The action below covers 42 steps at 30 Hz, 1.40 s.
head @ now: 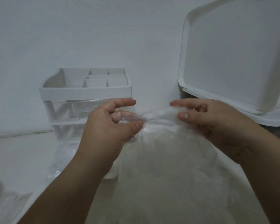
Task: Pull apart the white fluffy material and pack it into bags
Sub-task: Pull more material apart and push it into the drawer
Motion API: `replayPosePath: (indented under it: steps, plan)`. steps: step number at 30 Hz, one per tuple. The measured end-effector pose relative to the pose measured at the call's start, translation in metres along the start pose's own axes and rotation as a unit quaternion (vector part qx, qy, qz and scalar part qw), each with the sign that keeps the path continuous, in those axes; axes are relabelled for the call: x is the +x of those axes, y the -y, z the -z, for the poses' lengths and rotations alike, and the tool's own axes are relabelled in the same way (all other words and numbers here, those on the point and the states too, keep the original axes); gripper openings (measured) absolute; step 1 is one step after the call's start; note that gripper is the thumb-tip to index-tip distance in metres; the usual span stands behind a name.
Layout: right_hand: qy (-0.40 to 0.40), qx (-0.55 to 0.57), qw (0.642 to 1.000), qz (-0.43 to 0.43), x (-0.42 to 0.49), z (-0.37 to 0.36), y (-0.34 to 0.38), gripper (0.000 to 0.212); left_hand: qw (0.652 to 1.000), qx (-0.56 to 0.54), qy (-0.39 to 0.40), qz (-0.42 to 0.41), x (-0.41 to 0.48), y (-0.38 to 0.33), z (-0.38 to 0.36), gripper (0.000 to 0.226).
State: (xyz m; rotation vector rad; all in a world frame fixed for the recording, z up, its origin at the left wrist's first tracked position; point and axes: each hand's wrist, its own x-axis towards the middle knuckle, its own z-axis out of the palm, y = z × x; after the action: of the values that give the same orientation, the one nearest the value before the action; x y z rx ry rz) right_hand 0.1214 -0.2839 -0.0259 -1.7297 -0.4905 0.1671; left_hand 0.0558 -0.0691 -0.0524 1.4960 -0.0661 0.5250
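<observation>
A clear plastic bag [168,167] stuffed with white fluffy material stands in front of me and fills the lower middle of the view. Its gathered top [158,118] stretches between my two hands. My left hand [110,125] pinches the plastic between thumb and fingers on the left side. My right hand [217,120] grips the other end of the gathered plastic, index finger extended. The fluffy material shows only dimly through the plastic.
A white desk organiser [86,91] with small compartments and clear drawers stands behind my left hand against the wall. A white tray-like bin [233,62] leans at the upper right. More clear plastic [6,206] lies at the lower left on the pale surface.
</observation>
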Motion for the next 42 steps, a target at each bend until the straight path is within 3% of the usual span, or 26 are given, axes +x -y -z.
replayPosePath:
  steps: [3,7,10,12,15,20,21,22,24,26,28,32,35,36,39,42]
  plan:
    - [0.026,-0.041,0.999,-0.019,0.0,-0.004,-0.002,0.039,1.0,0.003,0.012,-0.005,-0.001,0.001,-0.001,0.042]
    - [-0.043,-0.003,0.999,0.024,-0.003,-0.009,0.003,0.011,1.0,-0.008,-0.001,0.026,0.001,-0.001,0.0,0.049]
    - [-0.087,0.012,0.994,0.065,-0.006,-0.009,0.008,0.012,0.992,0.032,0.08,0.096,-0.002,-0.003,0.001,0.065]
    - [-0.119,0.018,0.989,0.087,-0.007,-0.007,0.012,0.012,0.976,0.108,0.15,0.114,-0.004,-0.003,0.003,0.051]
    - [-0.177,0.015,0.979,0.101,-0.009,0.0,0.017,0.017,0.955,0.155,0.197,0.159,-0.005,0.0,0.006,0.011]
    - [-0.237,-0.029,0.966,0.1,-0.013,0.015,0.02,0.011,0.91,0.261,0.264,0.186,-0.001,-0.003,0.025,0.014]
    - [-0.237,-0.025,0.966,0.102,-0.014,0.015,0.021,0.011,0.905,0.282,0.267,0.173,0.0,-0.006,0.031,0.022]
    - [-0.239,-0.027,0.965,0.106,-0.015,0.014,0.023,0.012,0.904,0.308,0.259,0.143,0.002,-0.011,0.034,0.043]
    - [-0.235,-0.071,0.961,0.127,-0.018,0.008,0.025,0.012,0.927,0.316,0.192,0.058,0.005,-0.019,0.037,0.105]
    - [-0.205,-0.134,0.958,0.152,-0.018,-0.001,0.025,0.01,0.959,0.26,0.113,-0.026,0.004,-0.032,0.032,0.125]
    - [-0.161,-0.175,0.957,0.164,-0.017,-0.013,0.026,0.01,0.949,0.284,0.08,-0.112,-0.006,-0.044,0.014,0.116]
    - [-0.034,-0.241,0.952,0.185,-0.018,-0.031,0.028,0.016,0.862,0.476,0.09,-0.147,-0.017,-0.038,-0.01,0.09]
    - [-0.007,-0.247,0.948,0.201,-0.017,-0.033,0.025,0.011,0.863,0.482,0.106,-0.108,-0.01,-0.027,-0.006,0.018]
    - [-0.009,-0.247,0.948,0.198,-0.016,-0.032,0.024,0.008,0.873,0.466,0.103,-0.097,-0.009,-0.027,-0.005,0.011]
    - [0.037,-0.316,0.939,0.131,-0.015,-0.027,0.021,0.028,0.893,0.433,0.078,-0.093,-0.008,-0.029,-0.003,0.021]
    - [0.048,-0.364,0.927,0.083,-0.014,-0.016,0.017,0.021,0.893,0.434,0.05,-0.108,-0.007,-0.035,0.003,0.022]
